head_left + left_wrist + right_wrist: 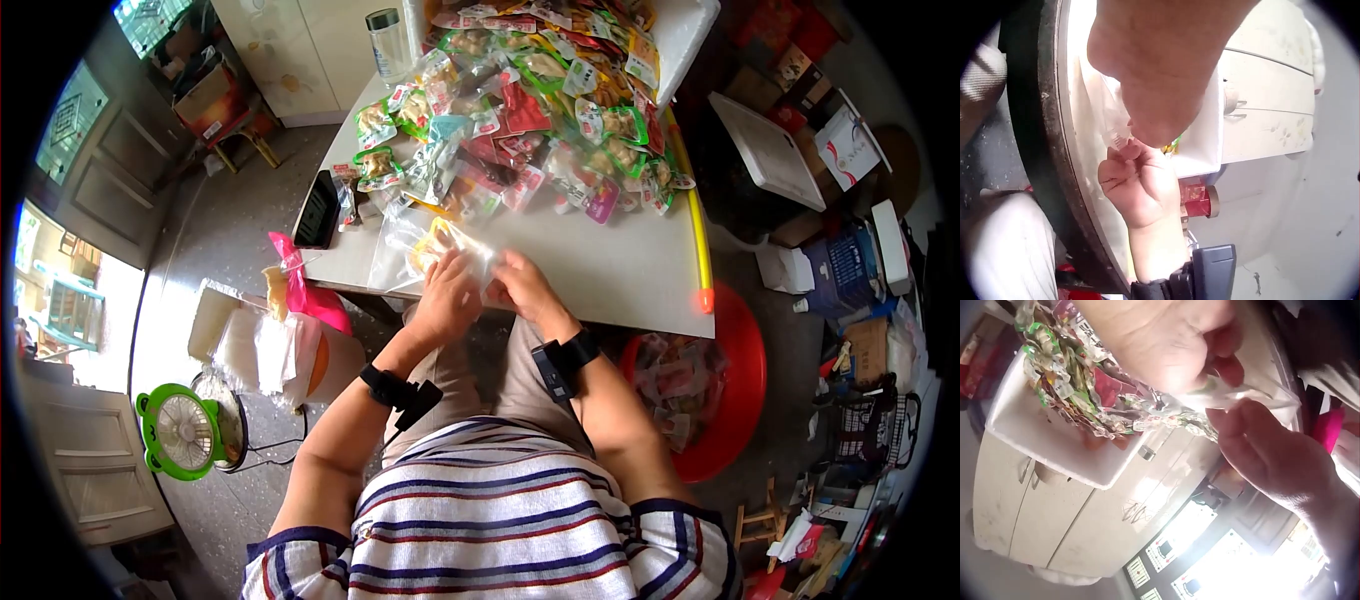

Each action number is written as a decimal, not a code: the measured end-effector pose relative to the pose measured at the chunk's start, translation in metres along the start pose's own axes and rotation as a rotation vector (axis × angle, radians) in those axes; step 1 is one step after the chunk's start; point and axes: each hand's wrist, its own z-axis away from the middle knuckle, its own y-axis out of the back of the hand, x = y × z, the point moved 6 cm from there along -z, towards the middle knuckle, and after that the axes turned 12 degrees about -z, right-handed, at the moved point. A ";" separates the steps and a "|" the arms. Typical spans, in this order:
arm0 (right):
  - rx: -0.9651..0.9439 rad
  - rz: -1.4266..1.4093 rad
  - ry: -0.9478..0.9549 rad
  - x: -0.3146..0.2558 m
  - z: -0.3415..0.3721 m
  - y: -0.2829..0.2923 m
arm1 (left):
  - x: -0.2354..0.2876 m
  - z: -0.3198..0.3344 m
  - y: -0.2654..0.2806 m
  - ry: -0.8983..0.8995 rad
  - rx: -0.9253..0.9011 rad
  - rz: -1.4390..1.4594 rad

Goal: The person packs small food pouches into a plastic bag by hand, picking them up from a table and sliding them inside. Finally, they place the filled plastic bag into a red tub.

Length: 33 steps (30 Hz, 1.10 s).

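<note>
A clear plastic bag (395,262) lies at the table's near edge, with a yellow-edged food packet (436,240) showing inside it. My left hand (449,298) holds the bag near its opening, fingers bent over the plastic just below the packet. Beside it, my right hand (527,292) pinches the bag's right edge between thumb and fingers. In the left wrist view, the plastic stretches up to the curled fingers of the right hand (1141,184). The right wrist view has the left hand (1266,447) with its fingertips at the film (1241,399).
Many small sealed food packets (520,110) are heaped across the table's far half, spilling from a white foam box (690,40). A phone (317,210) and a glass jar (388,48) stand left. A yellow tube (690,215) runs along the right edge, above a red basin (745,390).
</note>
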 end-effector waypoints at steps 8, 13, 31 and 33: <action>-0.119 0.293 -0.069 -0.015 -0.006 0.000 | 0.001 0.007 0.001 0.052 -0.143 -0.245; 0.134 0.107 0.070 0.016 -0.029 0.007 | -0.001 0.008 -0.010 0.046 -0.102 -0.222; 0.372 0.501 0.486 -0.014 -0.010 0.061 | -0.039 -0.096 -0.028 0.249 -0.032 -0.519; 0.364 0.481 0.478 -0.007 -0.016 0.069 | -0.041 -0.102 -0.032 0.307 -0.154 -0.516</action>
